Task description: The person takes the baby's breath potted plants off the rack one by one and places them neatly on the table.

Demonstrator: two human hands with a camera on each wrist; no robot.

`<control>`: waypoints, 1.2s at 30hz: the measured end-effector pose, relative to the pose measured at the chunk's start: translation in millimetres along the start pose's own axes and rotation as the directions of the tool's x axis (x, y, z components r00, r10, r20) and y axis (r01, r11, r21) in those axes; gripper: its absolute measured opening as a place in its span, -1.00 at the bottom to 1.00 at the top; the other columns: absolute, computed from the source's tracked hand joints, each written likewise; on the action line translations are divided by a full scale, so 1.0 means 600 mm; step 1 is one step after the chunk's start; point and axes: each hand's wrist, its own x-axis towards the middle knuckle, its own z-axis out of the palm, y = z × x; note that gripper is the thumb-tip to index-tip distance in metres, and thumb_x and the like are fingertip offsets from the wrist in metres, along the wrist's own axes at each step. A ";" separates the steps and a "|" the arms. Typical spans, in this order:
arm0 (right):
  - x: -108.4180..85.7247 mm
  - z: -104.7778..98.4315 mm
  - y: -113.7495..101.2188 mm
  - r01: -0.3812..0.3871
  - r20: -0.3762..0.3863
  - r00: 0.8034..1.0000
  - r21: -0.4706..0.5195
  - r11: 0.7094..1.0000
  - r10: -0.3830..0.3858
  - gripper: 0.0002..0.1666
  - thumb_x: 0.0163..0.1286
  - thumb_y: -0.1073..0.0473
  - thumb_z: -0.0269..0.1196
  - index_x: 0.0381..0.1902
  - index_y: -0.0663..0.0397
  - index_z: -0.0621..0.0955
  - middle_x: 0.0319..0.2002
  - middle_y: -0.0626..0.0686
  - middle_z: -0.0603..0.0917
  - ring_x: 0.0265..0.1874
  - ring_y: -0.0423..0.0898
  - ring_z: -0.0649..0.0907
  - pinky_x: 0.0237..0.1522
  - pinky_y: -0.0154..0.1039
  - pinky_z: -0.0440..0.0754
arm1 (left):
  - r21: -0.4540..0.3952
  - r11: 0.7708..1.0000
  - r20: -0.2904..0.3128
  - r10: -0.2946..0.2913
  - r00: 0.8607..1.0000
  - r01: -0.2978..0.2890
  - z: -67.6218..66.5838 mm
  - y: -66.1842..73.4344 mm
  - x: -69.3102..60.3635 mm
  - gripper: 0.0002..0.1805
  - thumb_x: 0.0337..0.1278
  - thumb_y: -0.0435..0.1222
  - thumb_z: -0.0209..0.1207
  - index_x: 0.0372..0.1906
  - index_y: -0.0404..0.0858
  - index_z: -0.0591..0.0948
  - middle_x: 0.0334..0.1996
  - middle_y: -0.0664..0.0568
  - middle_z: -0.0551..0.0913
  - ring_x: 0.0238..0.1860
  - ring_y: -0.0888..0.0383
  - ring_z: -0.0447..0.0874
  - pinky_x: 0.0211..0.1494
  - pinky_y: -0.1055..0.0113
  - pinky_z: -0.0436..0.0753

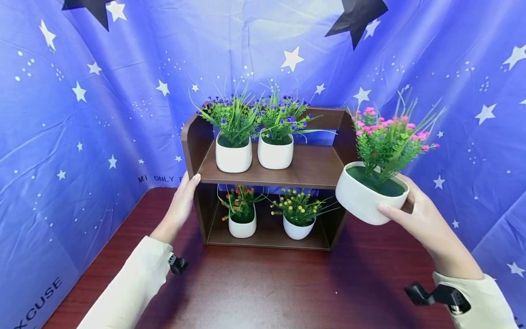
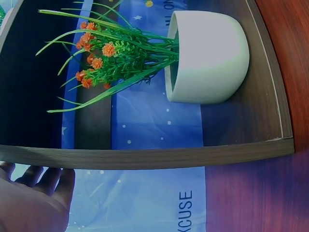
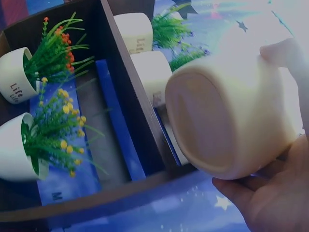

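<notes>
My right hand [image 1: 423,219] grips a white pot [image 1: 370,196] with pink flowers, tilted, in the air at the right side of a brown two-tier shelf [image 1: 312,164]. The right wrist view shows the pot's underside [image 3: 205,123], with the right hand's [image 3: 275,193] fingers round it. My left hand [image 1: 181,205] touches the shelf's left side panel, thumb at its front edge; in the left wrist view the left hand's [image 2: 38,198] fingertips meet that panel [image 2: 145,158]. Two white pots with purple flowers, the left one [image 1: 233,155] and the right one [image 1: 275,151], stand on the upper tier.
On the lower tier stand a pot with orange flowers [image 1: 242,224] at left and a pot with yellow flowers [image 1: 299,227] at right. The shelf stands on a dark red table [image 1: 263,283]. A blue curtain [image 1: 135,91] with stars hangs behind and at both sides.
</notes>
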 end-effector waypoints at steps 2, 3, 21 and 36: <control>-0.010 -0.008 0.005 -0.006 0.003 1.000 -0.005 1.000 0.006 -0.17 0.35 0.46 0.24 0.50 -0.08 0.28 0.09 -0.26 0.61 0.00 -0.37 0.57 -0.07 -0.53 0.45 | -0.004 1.000 -0.002 0.011 1.000 -0.011 0.001 -0.003 0.000 -0.27 0.54 0.15 -0.19 0.63 0.04 -0.04 0.58 0.05 0.01 0.54 0.08 -0.10 0.53 -0.04 -0.07; -0.014 -0.012 0.008 -0.004 0.003 1.000 -0.007 1.000 0.004 -0.17 0.34 0.46 0.23 0.50 -0.08 0.28 0.10 -0.26 0.61 0.01 -0.37 0.57 -0.07 -0.53 0.45 | -0.007 1.000 -0.005 0.019 1.000 -0.019 0.002 -0.004 0.000 -0.27 0.53 0.17 -0.19 0.63 0.06 -0.03 0.58 0.06 0.02 0.53 0.09 -0.09 0.52 -0.04 -0.06; -0.061 -0.061 0.106 -0.035 -0.008 0.999 -0.017 0.999 0.035 -0.16 0.36 0.52 0.14 0.46 -0.28 0.29 -0.01 -0.34 0.65 -0.08 -0.43 0.61 -0.11 -0.58 0.48 | -0.014 0.999 -0.015 0.034 0.999 -0.035 0.003 -0.007 0.001 -0.27 0.53 0.16 -0.20 0.63 0.02 -0.02 0.58 0.03 0.04 0.54 0.06 -0.09 0.52 -0.05 -0.07; -0.072 -0.055 0.212 -0.209 -0.095 0.973 0.037 0.977 0.212 -0.30 0.47 0.31 0.17 0.48 0.12 0.18 -0.07 -0.42 0.53 -0.08 -0.51 0.50 -0.12 -0.63 0.42 | -0.008 1.000 -0.017 0.018 1.000 -0.018 0.003 -0.005 0.001 -0.27 0.52 0.17 -0.19 0.63 0.05 -0.01 0.58 0.05 0.04 0.53 0.08 -0.08 0.52 -0.04 -0.06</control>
